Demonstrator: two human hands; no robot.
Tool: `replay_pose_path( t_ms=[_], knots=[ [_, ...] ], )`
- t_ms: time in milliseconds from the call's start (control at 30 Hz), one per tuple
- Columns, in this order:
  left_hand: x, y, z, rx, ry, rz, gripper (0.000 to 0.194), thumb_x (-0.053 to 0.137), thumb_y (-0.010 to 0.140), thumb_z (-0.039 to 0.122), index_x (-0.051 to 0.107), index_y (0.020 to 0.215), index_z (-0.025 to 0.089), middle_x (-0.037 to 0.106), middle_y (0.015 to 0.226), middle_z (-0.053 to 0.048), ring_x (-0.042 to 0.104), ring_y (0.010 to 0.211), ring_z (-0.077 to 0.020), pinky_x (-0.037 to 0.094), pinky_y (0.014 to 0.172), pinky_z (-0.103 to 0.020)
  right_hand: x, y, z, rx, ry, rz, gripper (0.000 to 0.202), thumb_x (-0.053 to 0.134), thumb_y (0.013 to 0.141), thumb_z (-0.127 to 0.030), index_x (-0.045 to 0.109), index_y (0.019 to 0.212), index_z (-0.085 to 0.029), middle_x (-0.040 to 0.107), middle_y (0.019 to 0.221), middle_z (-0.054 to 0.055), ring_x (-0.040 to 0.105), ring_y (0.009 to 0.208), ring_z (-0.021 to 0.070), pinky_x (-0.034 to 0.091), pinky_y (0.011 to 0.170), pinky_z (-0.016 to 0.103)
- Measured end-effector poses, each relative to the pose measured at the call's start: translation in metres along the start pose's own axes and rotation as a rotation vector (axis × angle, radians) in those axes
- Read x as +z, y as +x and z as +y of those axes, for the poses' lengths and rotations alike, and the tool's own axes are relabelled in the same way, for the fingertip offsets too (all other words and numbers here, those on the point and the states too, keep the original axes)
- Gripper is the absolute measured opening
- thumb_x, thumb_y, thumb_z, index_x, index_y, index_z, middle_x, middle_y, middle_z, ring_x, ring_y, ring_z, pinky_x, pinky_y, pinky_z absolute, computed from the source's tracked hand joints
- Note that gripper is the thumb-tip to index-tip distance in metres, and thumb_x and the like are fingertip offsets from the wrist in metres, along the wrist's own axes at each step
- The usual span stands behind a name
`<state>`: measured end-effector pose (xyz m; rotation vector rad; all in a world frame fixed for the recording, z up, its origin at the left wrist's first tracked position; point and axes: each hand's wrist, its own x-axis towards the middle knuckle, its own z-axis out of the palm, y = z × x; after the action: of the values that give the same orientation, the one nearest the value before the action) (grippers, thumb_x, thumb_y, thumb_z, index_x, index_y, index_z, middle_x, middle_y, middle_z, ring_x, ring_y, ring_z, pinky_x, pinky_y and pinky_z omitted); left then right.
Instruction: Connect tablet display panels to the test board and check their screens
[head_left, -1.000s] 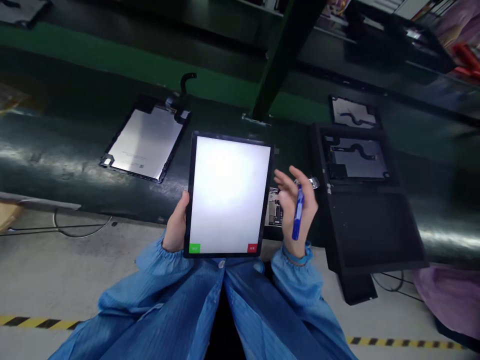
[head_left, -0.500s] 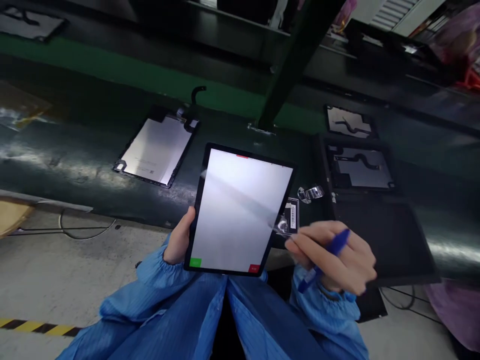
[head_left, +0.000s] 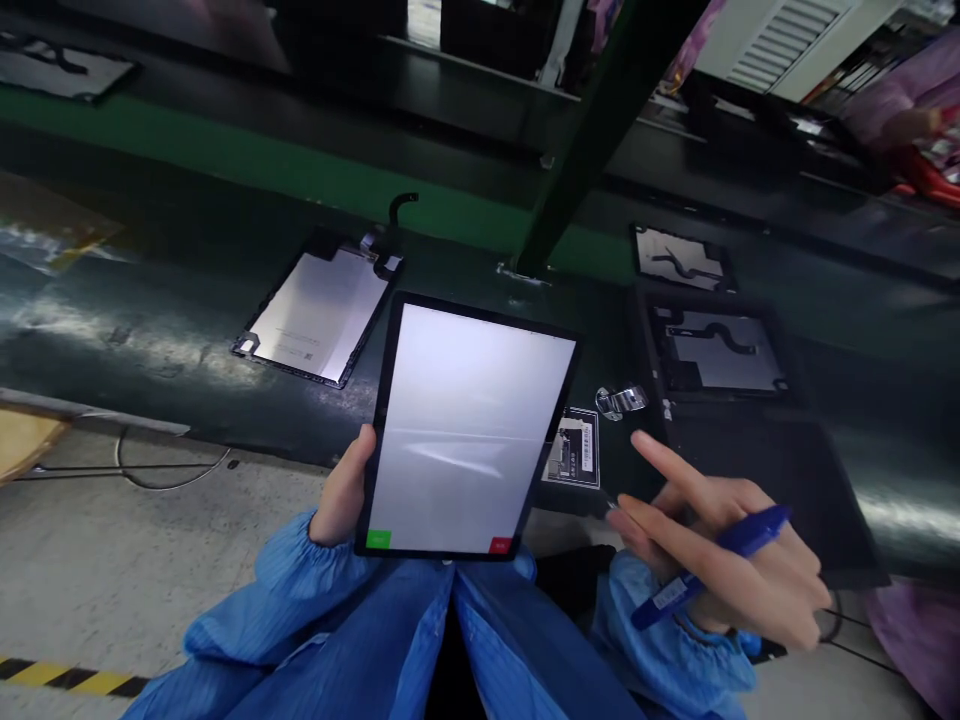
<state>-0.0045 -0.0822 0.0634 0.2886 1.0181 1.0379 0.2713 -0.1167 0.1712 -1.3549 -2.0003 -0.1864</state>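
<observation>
A tablet [head_left: 465, 430] with a lit white screen is held up above my lap. Its bottom corners show a green box at left and a red box at right; a faint line and pale streak cross the middle. My left hand [head_left: 345, 487] grips its left edge, thumb in front, fingers hidden behind. To the right of the tablet, my right hand [head_left: 731, 550] has a blue marker pen [head_left: 754, 530] tucked between its fingers. Its index finger points out, while the thumb and another finger pinch close together; a tiny shiny bit at their tips is unclear.
On the dark green bench lie a display panel [head_left: 319, 310] with a flex cable, a labelled part [head_left: 577, 450] partly behind the tablet, and a crumpled shiny piece [head_left: 621, 401]. More panels [head_left: 724, 350] rest at right near a black pad [head_left: 772, 480]. A post [head_left: 577, 130] rises behind.
My right hand has moved right and down, away from the tablet, with the pen. The translucent strip at its fingertips no longer shows. A small red mark at the screen's top is gone.
</observation>
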Motion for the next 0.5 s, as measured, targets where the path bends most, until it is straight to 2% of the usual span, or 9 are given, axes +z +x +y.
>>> replay_pose_path(
  t_ms=[100,167,233,300,367,400,467,500],
  knots=[
    [0.013,0.005,0.01,0.119,0.236,-0.135,0.05,0.069,0.08,0.064,0.08,0.094,0.018,0.08,0.097,-0.008,0.073,0.096,-0.0323,0.059,0.084,-0.036,0.019,0.033,-0.003,-0.184,0.088,-0.071,0.018,0.074,0.085,-0.025,0.068,0.069,-0.029,0.079,0.109,0.0,0.065,0.056,0.0106,0.054,0.049,0.025],
    [0.024,0.007,0.014,0.139,0.399,-0.25,0.047,0.064,0.085,0.061,0.08,0.095,0.018,0.08,0.094,-0.007,0.073,0.092,-0.0305,0.058,0.081,-0.034,0.04,0.055,-0.003,-0.198,0.257,-0.119,0.026,0.071,0.087,-0.025,0.063,0.063,-0.025,0.079,0.106,0.0,0.071,0.065,0.0124,0.057,0.054,0.025],
    [0.03,0.009,0.014,0.149,0.522,-0.311,0.046,0.061,0.088,0.06,0.081,0.09,0.019,0.079,0.084,-0.005,0.071,0.08,-0.0263,0.056,0.071,-0.031,0.06,0.071,0.0,-0.079,0.433,-0.084,0.029,0.071,0.087,-0.027,0.059,0.062,-0.024,0.079,0.088,0.0,0.075,0.075,0.016,0.06,0.059,0.026],
    [0.032,0.011,0.011,0.172,0.548,-0.32,0.046,0.063,0.085,0.063,0.08,0.08,0.02,0.077,0.075,-0.003,0.067,0.07,-0.0227,0.053,0.064,-0.028,0.073,0.078,0.006,0.112,0.533,0.063,0.026,0.069,0.089,-0.032,0.059,0.067,-0.023,0.073,0.075,-0.002,0.074,0.074,0.0169,0.061,0.064,0.029],
    [0.031,0.011,0.008,0.134,0.488,-0.299,0.048,0.066,0.081,0.066,0.078,0.075,0.02,0.076,0.075,-0.003,0.066,0.067,-0.0213,0.052,0.062,-0.028,0.079,0.075,0.016,0.239,0.618,0.164,0.016,0.066,0.092,-0.04,0.063,0.087,-0.024,0.073,0.083,0.0,0.074,0.078,0.0176,0.064,0.074,0.033],
    [0.029,0.01,0.007,0.082,0.45,-0.292,0.049,0.067,0.08,0.066,0.078,0.075,0.019,0.076,0.074,-0.004,0.066,0.066,-0.0211,0.053,0.062,-0.029,0.08,0.071,0.022,0.243,0.677,0.154,0.023,0.067,0.091,-0.045,0.063,0.102,-0.026,0.073,0.095,0.001,0.074,0.087,0.0195,0.064,0.082,0.037],
    [0.025,0.008,0.007,-0.042,0.374,-0.269,0.05,0.066,0.083,0.064,0.078,0.082,0.015,0.076,0.075,-0.005,0.067,0.065,-0.0219,0.054,0.064,-0.03,0.078,0.061,0.034,0.176,0.775,0.012,0.06,0.074,0.082,-0.054,0.051,0.133,-0.03,0.069,0.121,0.005,0.069,0.111,0.0254,0.058,0.101,0.045],
    [0.024,0.006,0.007,-0.077,0.332,-0.245,0.048,0.066,0.084,0.061,0.078,0.086,0.014,0.077,0.076,-0.006,0.069,0.067,-0.0226,0.055,0.065,-0.031,0.078,0.056,0.04,0.135,0.792,-0.068,0.077,0.078,0.077,-0.057,0.044,0.142,-0.031,0.065,0.131,0.006,0.065,0.121,0.0282,0.054,0.107,0.049]
  ],
)
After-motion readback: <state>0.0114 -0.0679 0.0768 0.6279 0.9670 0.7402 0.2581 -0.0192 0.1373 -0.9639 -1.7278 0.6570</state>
